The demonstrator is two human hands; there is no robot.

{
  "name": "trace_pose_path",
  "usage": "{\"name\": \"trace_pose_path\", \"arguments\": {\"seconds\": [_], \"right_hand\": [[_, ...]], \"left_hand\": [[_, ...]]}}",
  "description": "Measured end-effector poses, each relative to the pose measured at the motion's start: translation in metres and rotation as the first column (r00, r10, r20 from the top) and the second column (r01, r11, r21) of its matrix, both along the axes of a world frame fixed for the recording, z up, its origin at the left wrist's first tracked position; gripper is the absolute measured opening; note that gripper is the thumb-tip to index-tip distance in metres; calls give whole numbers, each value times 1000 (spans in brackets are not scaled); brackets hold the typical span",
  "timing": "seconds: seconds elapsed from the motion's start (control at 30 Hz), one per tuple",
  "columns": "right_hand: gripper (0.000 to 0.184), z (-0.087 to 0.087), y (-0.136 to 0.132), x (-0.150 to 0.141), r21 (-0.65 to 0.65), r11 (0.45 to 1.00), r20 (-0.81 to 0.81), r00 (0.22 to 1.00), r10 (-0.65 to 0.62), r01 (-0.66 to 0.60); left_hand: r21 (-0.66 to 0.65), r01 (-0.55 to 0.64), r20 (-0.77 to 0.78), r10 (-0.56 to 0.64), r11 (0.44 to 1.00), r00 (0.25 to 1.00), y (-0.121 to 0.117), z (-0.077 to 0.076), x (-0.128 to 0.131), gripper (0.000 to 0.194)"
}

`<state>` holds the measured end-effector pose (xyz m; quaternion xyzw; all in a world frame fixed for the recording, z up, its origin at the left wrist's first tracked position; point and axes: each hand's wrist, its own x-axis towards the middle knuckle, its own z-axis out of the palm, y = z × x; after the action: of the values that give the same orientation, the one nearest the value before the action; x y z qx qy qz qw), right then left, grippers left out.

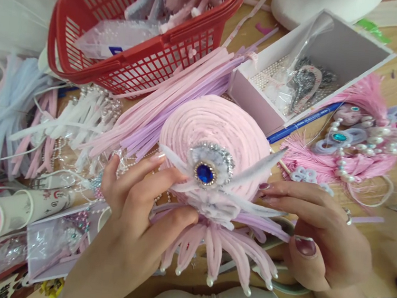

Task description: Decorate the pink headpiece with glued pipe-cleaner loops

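Observation:
A pink coiled pipe-cleaner disc (176,122) stands in the middle, with a blue gem (205,172) in a silver beaded setting on its front. Pale grey pointed leaves (259,168) spread out from below the gem. Under them hang pink pipe-cleaner loops (212,251) tipped with pearls. My left hand (129,217) grips this ornament at its left side, thumb and forefinger closed near the base of the leaves. At the right side, my right hand (324,240) has its thumb and fingers apart, close to the tips of a grey leaf and a lilac strip (275,227).
Behind stand a red basket (128,71) and a white box (260,106) with beads. Pink and lilac pipe cleaners (176,94) lie between. Pale blue pipe cleaners (2,112) and a paper cup (12,214) are at left, pink tassels (358,162) at right.

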<state>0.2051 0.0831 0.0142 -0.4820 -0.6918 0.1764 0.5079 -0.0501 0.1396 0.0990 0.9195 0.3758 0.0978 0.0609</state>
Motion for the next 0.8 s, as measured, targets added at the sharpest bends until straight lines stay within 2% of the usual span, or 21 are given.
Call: {"name": "trace_pose_path", "arguments": {"seconds": [0.23,0.37,0.5,0.63,0.8], "right_hand": [[28,0,0,1,-6,1000,2,1000,12,-12],[29,0,0,1,6,1000,-9,1000,29,-29],[31,-3,-1,1,1,1000,-46,999,29,-29],[31,-5,-2,0,13,1000,-59,998,12,-11],[31,-5,-2,1,5,1000,-32,1000,-1,1]], "left_hand": [[-40,2,33,-1,999,999,3,3,2,29],[-27,-73,75,75,997,994,3,4,5,30],[-35,-32,65,35,999,997,2,3,3,30],[-95,-66,119,77,993,990,2,3,0,35],[-178,-8,183,41,984,982,5,10,-6,32]]}}
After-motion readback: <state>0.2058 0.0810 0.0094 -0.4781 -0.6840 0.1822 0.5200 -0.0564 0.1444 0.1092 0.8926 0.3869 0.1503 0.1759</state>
